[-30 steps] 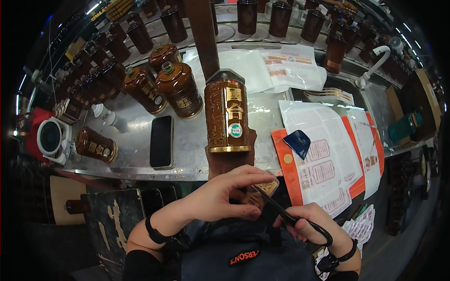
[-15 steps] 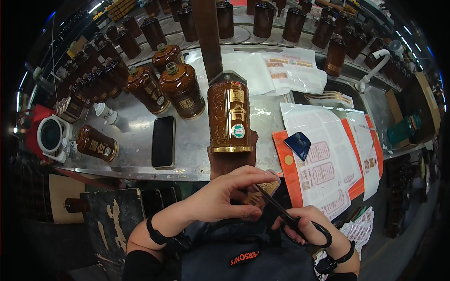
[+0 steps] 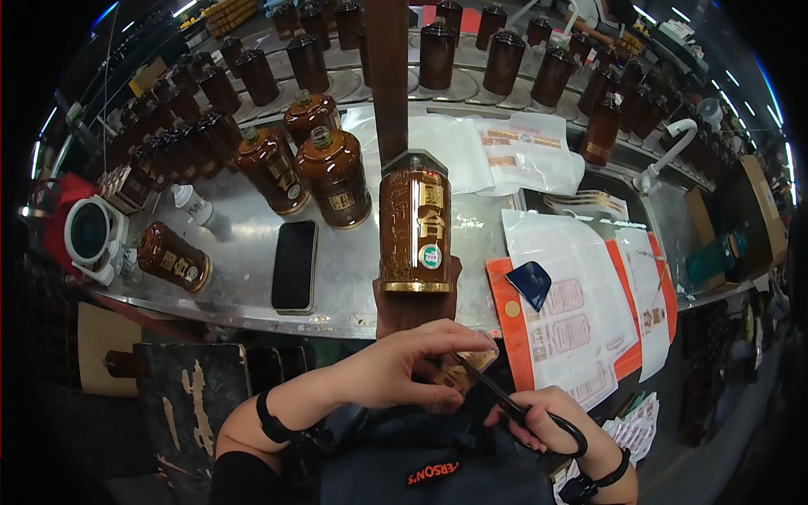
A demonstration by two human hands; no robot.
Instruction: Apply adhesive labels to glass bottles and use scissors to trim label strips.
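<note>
My left hand (image 3: 408, 362) is closed on a small piece of clear film with gold print (image 3: 481, 360), pinched between thumb and fingers above my lap. My right hand (image 3: 543, 414) grips black-handled scissors (image 3: 497, 390), whose blades reach up to the film beside my left fingertips. Whether the blades are apart cannot be made out. Just beyond my hands, a brown glass bottle (image 3: 400, 240) with gold lettering and a round green-and-white sticker rests on a brown stand (image 3: 404, 313) at the bench edge.
Several brown bottles (image 3: 334, 181), a phone (image 3: 295, 268) and a small white bottle (image 3: 194, 204) are on the metal bench (image 3: 240, 278) at left. Printed sheets (image 3: 555, 278), an orange folder (image 3: 515, 341) and a dark blue piece (image 3: 530, 284) lie at right. Behind runs a bottle-laden conveyor (image 3: 471, 88).
The whole view has shifted slightly, with the bench and bottles sitting lower in the picture. Both hands keep their holds on the film and scissors, nearly unmoved.
</note>
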